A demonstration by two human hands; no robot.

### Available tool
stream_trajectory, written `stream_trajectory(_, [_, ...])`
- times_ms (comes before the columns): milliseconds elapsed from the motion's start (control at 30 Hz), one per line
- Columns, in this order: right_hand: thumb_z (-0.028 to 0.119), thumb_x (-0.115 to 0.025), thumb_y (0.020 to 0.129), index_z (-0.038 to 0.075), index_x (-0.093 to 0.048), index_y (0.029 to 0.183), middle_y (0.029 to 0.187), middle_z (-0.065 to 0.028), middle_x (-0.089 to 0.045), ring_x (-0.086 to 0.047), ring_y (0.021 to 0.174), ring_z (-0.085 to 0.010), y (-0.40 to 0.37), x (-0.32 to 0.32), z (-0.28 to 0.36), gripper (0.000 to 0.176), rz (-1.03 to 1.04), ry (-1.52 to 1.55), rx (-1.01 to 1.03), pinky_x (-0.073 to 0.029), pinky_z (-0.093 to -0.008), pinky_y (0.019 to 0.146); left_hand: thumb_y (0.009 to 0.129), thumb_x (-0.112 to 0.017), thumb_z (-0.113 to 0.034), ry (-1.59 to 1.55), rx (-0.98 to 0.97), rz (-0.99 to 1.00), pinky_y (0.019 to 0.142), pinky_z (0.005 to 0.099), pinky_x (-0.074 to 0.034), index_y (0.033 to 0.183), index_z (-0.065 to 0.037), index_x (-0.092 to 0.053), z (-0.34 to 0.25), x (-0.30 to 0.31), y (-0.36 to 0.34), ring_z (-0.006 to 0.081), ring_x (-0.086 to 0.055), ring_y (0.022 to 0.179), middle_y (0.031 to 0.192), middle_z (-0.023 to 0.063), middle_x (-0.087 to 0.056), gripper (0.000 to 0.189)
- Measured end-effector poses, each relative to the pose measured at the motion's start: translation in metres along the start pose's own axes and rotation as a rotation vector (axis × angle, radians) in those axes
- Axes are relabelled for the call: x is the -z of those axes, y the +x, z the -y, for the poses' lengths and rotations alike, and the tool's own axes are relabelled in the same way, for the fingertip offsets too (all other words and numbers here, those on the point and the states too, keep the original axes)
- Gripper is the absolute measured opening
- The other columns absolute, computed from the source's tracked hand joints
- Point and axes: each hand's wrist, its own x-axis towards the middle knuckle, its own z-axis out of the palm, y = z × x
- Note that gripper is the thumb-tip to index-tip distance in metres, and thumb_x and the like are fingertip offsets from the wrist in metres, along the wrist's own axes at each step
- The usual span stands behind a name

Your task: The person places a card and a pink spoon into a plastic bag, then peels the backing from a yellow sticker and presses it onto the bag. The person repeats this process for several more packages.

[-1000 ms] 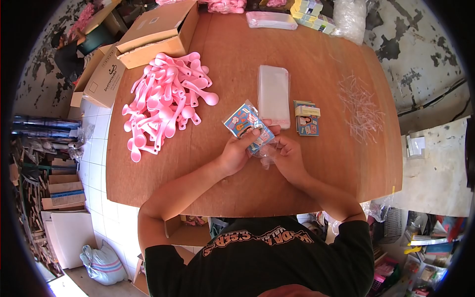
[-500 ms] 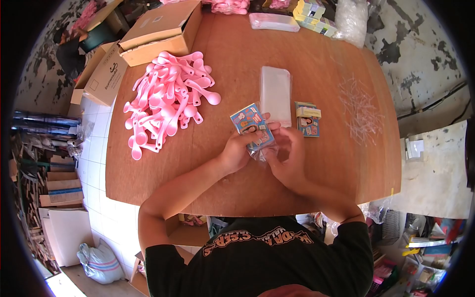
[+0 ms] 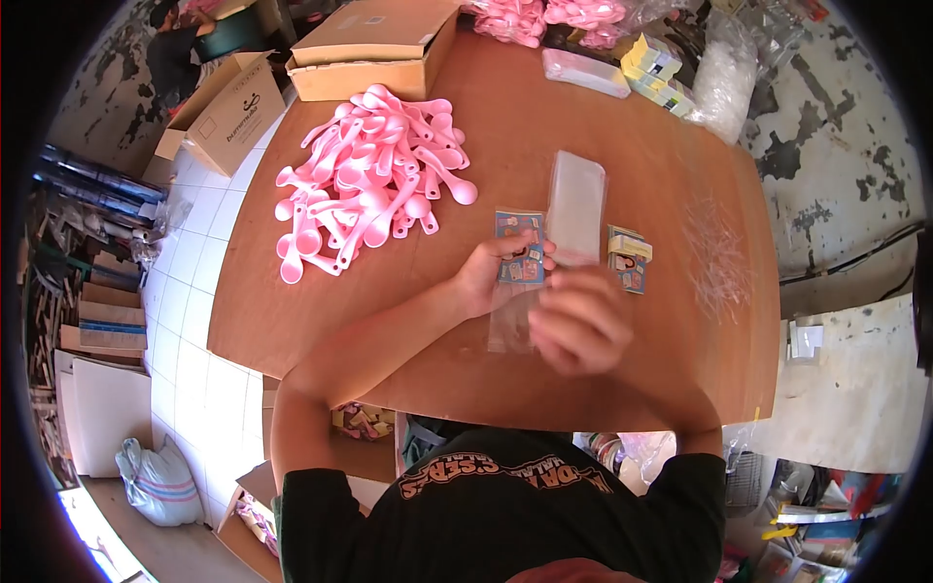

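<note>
My left hand (image 3: 480, 278) is closed on a blue printed card (image 3: 522, 264), its thumb pressed across the front. A clear plastic bag (image 3: 511, 325) hangs flat below the card, toward my body. My right hand (image 3: 580, 323) is right beside the bag, fingers curled and smeared by motion. Just beyond my hands lies a stack of clear plastic bags (image 3: 577, 209). To its right sits a small stack of the same blue cards (image 3: 628, 272) with a pale band around it.
A large heap of pink spoons (image 3: 374, 180) covers the table's left side, with a cardboard box (image 3: 374, 73) behind it. Thin clear strips (image 3: 717, 257) are scattered at the right. Bundled yellow-and-white cards (image 3: 656, 73) stand at the back. Another person (image 3: 177, 58) is at far left.
The card has turned more upright, and the clear bag now hangs extended below it. My right hand has moved down and right, away from the card. The camera view has shifted.
</note>
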Motion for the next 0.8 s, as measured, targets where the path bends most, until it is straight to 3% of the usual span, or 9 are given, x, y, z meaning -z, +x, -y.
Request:
stream_trajectory(67, [0.009,-0.074,0.071,0.01,-0.071,0.091,0.09,-0.0068,-0.064,-0.064,0.081,-0.0255,0.027,-0.011,-0.02,0.02,0.145,-0.089,-0.157,-0.053,-0.0372,0.068,0.093,-0.055,-0.026,0.099,-0.031,0.178,0.091,0.0416,-0.053,0.11,-0.004,-0.057,0.002,0.0,-0.006,0.0206,-0.063,0.099,0.104,0.0078,-0.064,0.028])
stream_trajectory(100, [0.01,-0.072,0.075,0.009,-0.07,0.093,0.085,-0.0087,-0.065,-0.065,0.077,-0.0262,0.036,-0.021,-0.032,0.018,0.214,-0.036,-0.282,-0.052,-0.0354,0.066,0.092,-0.059,-0.026,0.138,-0.148,0.098,0.09,0.0393,-0.054,0.11,-0.004,-0.058,0.009,-0.001,0.0,0.0205,-0.063,0.099,0.105,0.0076,-0.064,0.028])
stream_trajectory(200, [0.014,-0.067,0.082,0.006,-0.068,0.093,0.077,-0.0129,-0.068,-0.067,0.071,-0.0266,0.045,-0.067,-0.08,0.014,0.347,0.079,-0.579,-0.05,-0.0328,0.061,0.091,-0.06,-0.021,0.252,-0.046,0.074,0.089,0.0381,-0.054,0.11,-0.004,-0.058,0.006,-0.005,0.0,0.0212,-0.065,0.096,0.105,0.0076,-0.064,0.025])
stream_trajectory(400, [0.018,-0.064,0.078,0.005,-0.069,0.086,0.076,-0.0154,-0.068,-0.067,0.069,-0.0329,0.049,-0.142,-0.138,0.016,0.498,-0.005,-0.651,-0.053,-0.0418,0.062,0.091,-0.061,-0.017,0.274,-0.043,0.049,0.089,0.0374,-0.054,0.11,-0.002,-0.058,0.01,-0.003,0.006,0.022,-0.066,0.093,0.101,0.0092,-0.065,0.024])
stream_trajectory(467, [0.013,-0.069,0.074,0.003,-0.068,0.09,0.079,-0.0196,-0.068,-0.068,0.076,-0.0345,0.039,-0.173,-0.154,0.019,0.676,-0.216,-0.632,-0.054,-0.0423,0.068,0.091,-0.061,-0.017,0.294,-0.028,0.056,0.089,0.0369,-0.054,0.111,-0.002,-0.058,0.009,-0.003,0.004,0.0217,-0.066,0.094,0.101,0.0096,-0.066,0.025])
stream_trajectory(600, [0.008,-0.068,0.072,0.0,-0.066,0.084,0.083,-0.0215,-0.067,-0.067,0.079,-0.038,0.048,-0.184,-0.146,0.015,0.537,-0.212,-0.646,-0.053,-0.0462,0.072,0.091,-0.059,-0.015,0.303,-0.058,0.056,0.091,0.035,-0.053,0.113,-0.002,-0.059,0.011,-0.004,0.002,0.0199,-0.067,0.093,0.105,0.0096,-0.067,0.026])
stream_trajectory(667, [0.004,-0.065,0.073,-0.002,-0.063,0.09,0.087,-0.0206,-0.068,-0.066,0.079,-0.0395,0.063,-0.17,-0.13,0.018,0.579,-0.158,-0.759,-0.053,-0.0473,0.074,0.091,-0.059,-0.014,0.307,-0.065,0.052,0.091,0.0356,-0.053,0.114,-0.002,-0.059,0.01,-0.004,0.004,0.0193,-0.066,0.093,0.106,0.0099,-0.067,0.026])
stream_trajectory(800, [0.003,-0.066,0.075,-0.004,-0.059,0.102,0.096,-0.0218,-0.067,-0.065,0.079,-0.0396,0.049,-0.165,-0.149,0.029,0.476,-0.192,-0.706,-0.053,-0.0437,0.071,0.091,-0.059,-0.013,0.302,-0.06,0.022,0.094,0.0406,-0.053,0.112,-0.002,-0.058,0.007,-0.004,0.005,0.0215,-0.066,0.096,0.107,0.0107,-0.065,0.023])
